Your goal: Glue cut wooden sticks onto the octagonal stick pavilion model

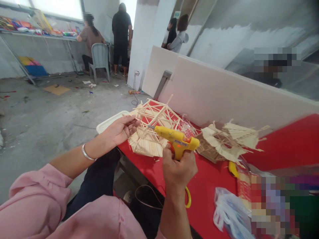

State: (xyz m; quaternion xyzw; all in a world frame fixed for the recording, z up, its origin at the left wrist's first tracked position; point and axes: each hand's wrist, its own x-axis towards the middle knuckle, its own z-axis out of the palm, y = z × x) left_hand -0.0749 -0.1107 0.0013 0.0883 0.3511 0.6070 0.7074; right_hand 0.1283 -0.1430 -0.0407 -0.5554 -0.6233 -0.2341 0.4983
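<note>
My right hand (pixel 179 169) is wrapped round the grip of a yellow hot glue gun (pixel 174 136) with a small orange light glowing on its side. The gun's dark nozzle points left, towards a model frame (pixel 161 114) built of thin pale wooden sticks. My left hand (pixel 122 130), palm partly up, pinches the frame's left corner between thumb and fingertips. Under the frame lies a slatted stick panel (pixel 149 146), close to the red table's front edge. Whether the nozzle touches a stick, I cannot tell.
A second stick model (pixel 231 136) stands right on the red table (pixel 154 169). Yellow-handled scissors (pixel 188 197) lie partly behind my right wrist; a plastic bag (pixel 230 209) is front right. White boards (pixel 224 89) rise behind. People and a grey chair (pixel 100 56) are farther back.
</note>
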